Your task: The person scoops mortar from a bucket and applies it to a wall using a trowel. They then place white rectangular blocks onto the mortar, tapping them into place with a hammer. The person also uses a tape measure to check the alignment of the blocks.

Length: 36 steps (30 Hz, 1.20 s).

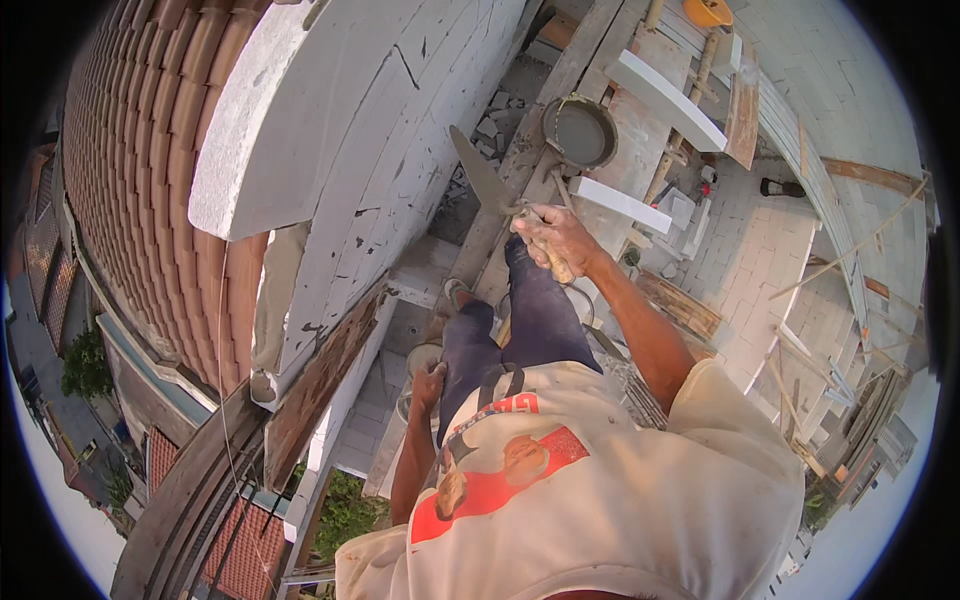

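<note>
My right hand, dusted with grey, is closed round the wooden handle of a trowel. The trowel's long pointed blade angles up and left toward the block wall, apart from it. By my left thigh my left hand hangs low, beside the rim of a round container; its fingers are mostly hidden. Ahead of the trowel, a round bucket of grey wet mix stands on the planks. Left of me rises a wall of white blocks, with a pale block at its top edge.
I am on a plank platform high beside a tiled roof. White blocks lie to the right near bamboo poles. Broken rubble fills the gap by the wall. A thin string hangs on the left.
</note>
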Each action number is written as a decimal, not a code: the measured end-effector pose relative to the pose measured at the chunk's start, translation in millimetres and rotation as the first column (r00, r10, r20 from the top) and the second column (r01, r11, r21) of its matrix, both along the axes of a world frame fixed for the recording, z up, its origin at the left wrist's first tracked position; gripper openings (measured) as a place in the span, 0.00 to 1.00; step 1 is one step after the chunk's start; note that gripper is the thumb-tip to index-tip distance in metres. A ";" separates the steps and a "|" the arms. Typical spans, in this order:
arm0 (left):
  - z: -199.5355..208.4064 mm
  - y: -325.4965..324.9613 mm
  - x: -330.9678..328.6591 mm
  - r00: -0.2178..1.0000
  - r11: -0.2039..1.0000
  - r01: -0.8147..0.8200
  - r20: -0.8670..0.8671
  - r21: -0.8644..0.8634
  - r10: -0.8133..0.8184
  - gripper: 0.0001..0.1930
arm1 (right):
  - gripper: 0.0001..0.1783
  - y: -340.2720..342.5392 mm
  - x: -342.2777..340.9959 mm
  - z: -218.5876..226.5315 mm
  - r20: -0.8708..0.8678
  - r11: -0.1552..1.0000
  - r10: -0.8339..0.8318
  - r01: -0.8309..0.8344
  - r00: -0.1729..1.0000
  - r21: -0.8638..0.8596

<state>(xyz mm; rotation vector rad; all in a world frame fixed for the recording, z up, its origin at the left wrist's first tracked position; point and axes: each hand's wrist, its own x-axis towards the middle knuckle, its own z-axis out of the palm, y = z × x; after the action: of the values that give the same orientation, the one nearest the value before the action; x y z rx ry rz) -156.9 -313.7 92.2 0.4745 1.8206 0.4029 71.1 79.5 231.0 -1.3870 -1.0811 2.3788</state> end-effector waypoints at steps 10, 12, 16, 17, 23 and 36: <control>-58.0 73.8 37.2 0.904 0.883 0.393 -0.067 -0.258 -0.422 0.46 | 0.21 56.1 202.1 -372.2 0.723 0.814 -0.459 -0.082 0.517 0.575; -62.3 101.2 59.5 0.874 0.821 0.400 -0.101 -0.407 -0.476 0.48 | 0.21 97.4 213.1 -420.3 0.663 0.814 -0.548 0.144 0.510 0.563; -76.6 142.5 74.8 0.816 0.703 0.414 -0.107 -0.578 -0.568 0.49 | 0.22 176.1 229.9 -503.2 0.589 0.697 -0.707 0.529 0.391 0.485; -80.7 141.1 81.5 0.815 0.691 0.394 -0.117 -0.606 -0.567 0.49 | 0.23 205.3 216.9 -498.9 0.642 0.729 -0.672 0.481 0.370 0.487; -88.6 146.4 91.2 0.810 0.656 0.377 -0.110 -0.654 -0.576 0.50 | 0.26 245.7 220.6 -548.8 0.834 0.880 -0.475 0.124 0.283 0.459; -95.1 154.2 98.0 0.772 0.604 0.433 -0.072 -0.669 -0.632 0.51 | 0.29 235.5 252.6 -561.7 0.887 0.907 -0.325 -0.159 0.328 0.391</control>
<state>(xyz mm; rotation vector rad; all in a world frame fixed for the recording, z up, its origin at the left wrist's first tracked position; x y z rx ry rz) -58.9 -159.5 -2.9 0.6079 1.8522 -0.7376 323.6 315.0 -330.7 -2.6039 -1.5144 0.8784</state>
